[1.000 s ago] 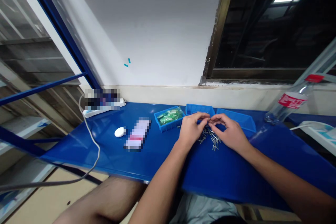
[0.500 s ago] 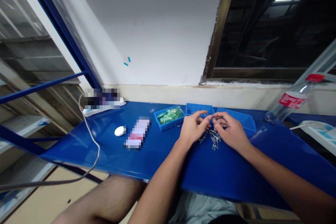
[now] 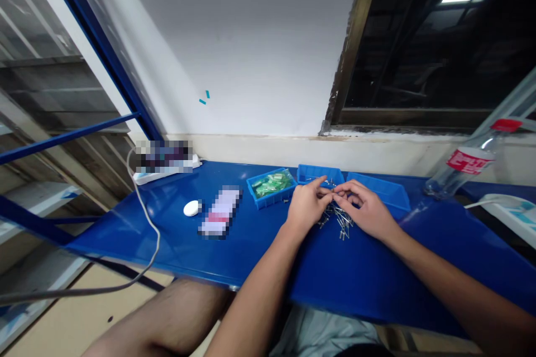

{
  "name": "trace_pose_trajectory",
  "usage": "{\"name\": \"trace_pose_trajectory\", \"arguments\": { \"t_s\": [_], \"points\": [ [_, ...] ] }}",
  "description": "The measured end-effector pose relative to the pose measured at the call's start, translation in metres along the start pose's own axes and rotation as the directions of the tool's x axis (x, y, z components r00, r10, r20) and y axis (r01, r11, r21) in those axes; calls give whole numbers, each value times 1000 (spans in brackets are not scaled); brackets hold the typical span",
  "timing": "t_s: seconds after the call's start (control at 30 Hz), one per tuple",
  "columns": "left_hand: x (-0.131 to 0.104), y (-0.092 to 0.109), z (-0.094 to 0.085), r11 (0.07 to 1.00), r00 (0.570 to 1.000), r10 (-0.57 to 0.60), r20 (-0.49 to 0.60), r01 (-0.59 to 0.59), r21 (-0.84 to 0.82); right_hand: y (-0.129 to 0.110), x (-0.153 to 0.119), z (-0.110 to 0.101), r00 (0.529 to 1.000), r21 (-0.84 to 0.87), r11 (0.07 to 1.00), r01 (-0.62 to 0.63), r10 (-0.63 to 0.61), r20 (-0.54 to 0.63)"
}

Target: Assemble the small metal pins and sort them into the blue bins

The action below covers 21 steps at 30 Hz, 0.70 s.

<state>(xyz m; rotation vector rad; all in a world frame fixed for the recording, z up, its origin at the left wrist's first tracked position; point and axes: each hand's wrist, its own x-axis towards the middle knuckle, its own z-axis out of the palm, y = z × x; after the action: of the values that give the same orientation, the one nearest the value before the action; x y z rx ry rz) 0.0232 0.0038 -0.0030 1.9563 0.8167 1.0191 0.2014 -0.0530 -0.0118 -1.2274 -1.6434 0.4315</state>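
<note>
My left hand (image 3: pixel 309 201) and my right hand (image 3: pixel 359 201) meet fingertip to fingertip over the blue table. Both are pinched closed; whatever small piece sits between the fingertips is too hidden to name. Under and just in front of the hands lies a pile of thin silvery metal pieces, like pins or rivets (image 3: pixel 342 223). Behind my left hand stands a small blue bin (image 3: pixel 320 170) with some similar metal pieces in it. To the left, another blue bin (image 3: pixel 268 198) holds green and clear small pieces. A third blue bin (image 3: pixel 387 189) is partly behind my right hand.
A phone-like blurred rectangle (image 3: pixel 220 212) and a round white object (image 3: pixel 191 208) lie on the table (image 3: pixel 167 256) at left. A power strip (image 3: pixel 167 173) with a cable is at the back left. A plastic bottle (image 3: pixel 467 162) leans at right, near a white strip (image 3: pixel 511 217).
My fingertips have come down slightly and closer together over the metal pile, and more of the middle bin's contents shows. The whole view has shifted a little.
</note>
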Motion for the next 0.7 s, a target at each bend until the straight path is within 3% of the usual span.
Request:
{"name": "trace_pose_trajectory", "arguments": {
  "t_s": [0.17,0.27,0.4,0.5,0.7],
  "points": [
    [-1,5,-3,994,997,71,27,-73,87,4,1,-2,994,56,993,-108,109,-16],
    [0,8,-3,995,995,91,-42,-90,33,5,3,-3,982,98,979,-176,181,-49],
    [3,7,-2,993,992,59,-116,-70,-97,6,2,-2,972,127,964,-233,231,33],
    [5,5,-1,985,992,30,-121,-50,-163,6,1,1,966,156,954,-256,246,81],
    [5,0,0,975,998,36,-55,-47,-216,7,0,2,938,271,900,-342,342,50]
  ]
}}
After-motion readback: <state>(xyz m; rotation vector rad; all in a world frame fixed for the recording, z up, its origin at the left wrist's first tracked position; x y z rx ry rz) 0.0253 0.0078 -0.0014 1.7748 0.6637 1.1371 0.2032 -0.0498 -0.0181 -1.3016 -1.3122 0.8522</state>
